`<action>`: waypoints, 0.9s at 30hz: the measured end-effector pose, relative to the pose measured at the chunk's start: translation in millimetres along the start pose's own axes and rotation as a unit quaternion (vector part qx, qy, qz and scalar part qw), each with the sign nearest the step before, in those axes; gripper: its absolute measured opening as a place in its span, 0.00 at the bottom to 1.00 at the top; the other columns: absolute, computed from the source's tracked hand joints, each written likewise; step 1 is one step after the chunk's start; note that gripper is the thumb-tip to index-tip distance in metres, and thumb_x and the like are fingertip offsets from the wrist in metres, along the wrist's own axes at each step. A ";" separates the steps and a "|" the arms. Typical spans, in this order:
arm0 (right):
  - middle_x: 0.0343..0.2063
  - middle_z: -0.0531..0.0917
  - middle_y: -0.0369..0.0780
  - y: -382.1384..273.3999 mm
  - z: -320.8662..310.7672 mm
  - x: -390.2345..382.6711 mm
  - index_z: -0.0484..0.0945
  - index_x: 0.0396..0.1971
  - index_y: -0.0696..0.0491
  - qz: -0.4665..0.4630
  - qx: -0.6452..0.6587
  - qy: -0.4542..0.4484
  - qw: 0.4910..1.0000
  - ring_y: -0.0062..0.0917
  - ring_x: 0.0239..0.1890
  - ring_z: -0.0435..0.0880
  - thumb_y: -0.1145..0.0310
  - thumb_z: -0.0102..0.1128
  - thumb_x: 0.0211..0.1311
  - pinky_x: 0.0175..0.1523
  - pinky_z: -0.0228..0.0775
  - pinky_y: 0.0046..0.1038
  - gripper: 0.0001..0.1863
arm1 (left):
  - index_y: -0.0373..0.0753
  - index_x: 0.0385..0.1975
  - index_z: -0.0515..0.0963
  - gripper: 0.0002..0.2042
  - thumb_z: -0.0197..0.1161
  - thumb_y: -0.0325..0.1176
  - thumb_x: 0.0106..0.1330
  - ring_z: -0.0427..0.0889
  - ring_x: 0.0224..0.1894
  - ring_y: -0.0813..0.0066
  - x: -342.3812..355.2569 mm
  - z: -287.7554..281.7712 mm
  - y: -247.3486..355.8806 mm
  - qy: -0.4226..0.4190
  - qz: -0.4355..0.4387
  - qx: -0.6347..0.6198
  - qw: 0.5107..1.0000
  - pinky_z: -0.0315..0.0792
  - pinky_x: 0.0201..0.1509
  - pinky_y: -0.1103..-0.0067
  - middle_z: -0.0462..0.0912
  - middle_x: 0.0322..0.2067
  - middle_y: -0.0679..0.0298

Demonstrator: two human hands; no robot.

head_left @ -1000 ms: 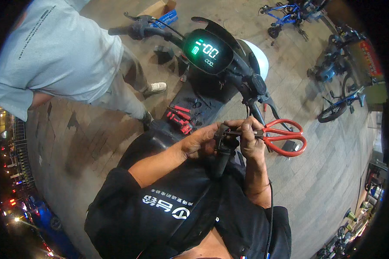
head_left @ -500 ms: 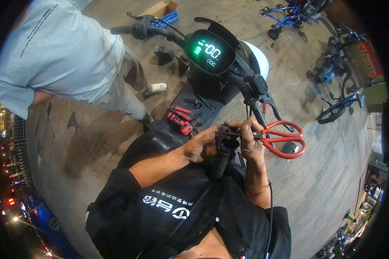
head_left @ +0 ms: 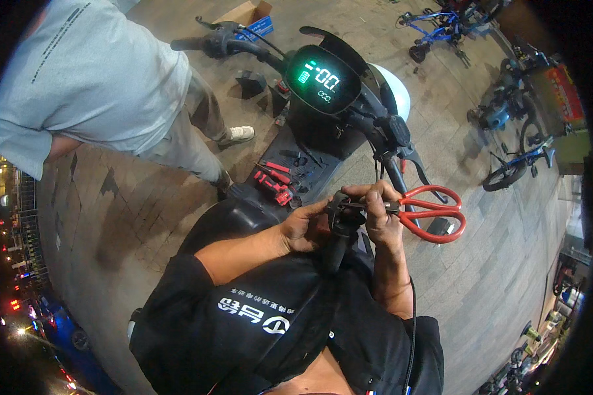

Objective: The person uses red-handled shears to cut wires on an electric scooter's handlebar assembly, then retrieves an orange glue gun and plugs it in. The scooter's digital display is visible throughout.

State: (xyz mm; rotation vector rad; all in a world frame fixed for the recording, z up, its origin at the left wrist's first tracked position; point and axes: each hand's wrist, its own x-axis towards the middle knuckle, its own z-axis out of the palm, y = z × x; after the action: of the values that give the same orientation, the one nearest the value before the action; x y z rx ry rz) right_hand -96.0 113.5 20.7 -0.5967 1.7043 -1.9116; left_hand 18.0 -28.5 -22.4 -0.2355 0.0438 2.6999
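Note:
My right hand (head_left: 383,224) is closed near the pivot of red-handled scissors (head_left: 423,214), its fingers outside the handle loops. The blades point left, against a black tubular part (head_left: 339,240) with a ring-like collar at its top. My left hand (head_left: 303,230) wraps that part from the left, with most of its fingers hidden behind it. Whether the blades are inside the collar or only touching it, I cannot tell. Both hands are above the electric scooter (head_left: 244,220), close to the right side of its handlebar.
Red-and-black tools (head_left: 277,184) lie on the scooter's footboard. A lit display (head_left: 319,80) sits between the handlebars. Another person in a grey shirt (head_left: 105,85) stands at the left. A blue open box (head_left: 257,26) is behind, and bicycles (head_left: 520,161) stand at the right.
The black part has turned slightly in my left hand, showing more of its collar opening. My right hand and the scissors have barely moved.

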 end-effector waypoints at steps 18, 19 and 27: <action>0.36 0.84 0.49 0.2 -0.2 -0.3 0.71 0.26 0.57 -0.015 0.039 0.003 0.999 0.24 0.33 0.83 0.57 0.55 0.66 0.41 0.76 0.28 0.18 | 0.39 0.62 0.61 0.34 0.67 0.46 0.59 0.75 0.52 0.73 6.0 5.4 -2.9 -0.007 0.059 0.083 0.995 0.71 0.57 0.73 0.74 0.52 0.64; 0.36 0.84 0.49 -0.2 0.1 -0.8 0.71 0.26 0.57 -0.009 0.038 0.006 0.999 0.24 0.34 0.83 0.57 0.55 0.66 0.41 0.76 0.28 0.18 | 0.39 0.62 0.61 0.34 0.66 0.47 0.60 0.75 0.53 0.73 5.1 5.8 -2.6 -0.004 0.061 0.095 0.994 0.71 0.58 0.73 0.74 0.52 0.64; 0.36 0.85 0.46 0.1 -0.3 -2.3 0.74 0.26 0.57 0.001 0.027 0.000 1.000 0.22 0.34 0.82 0.56 0.54 0.66 0.42 0.74 0.27 0.18 | 0.40 0.61 0.65 0.29 0.54 0.53 0.67 0.73 0.56 0.69 1.0 6.6 -3.6 0.013 0.039 0.065 0.997 0.67 0.61 0.68 0.74 0.54 0.61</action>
State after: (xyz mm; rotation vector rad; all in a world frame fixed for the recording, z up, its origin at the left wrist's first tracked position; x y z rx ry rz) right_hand -94.4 115.1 20.6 -0.5752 1.6477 -1.9486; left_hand 17.6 -24.4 -16.1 -0.2339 0.2402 2.7591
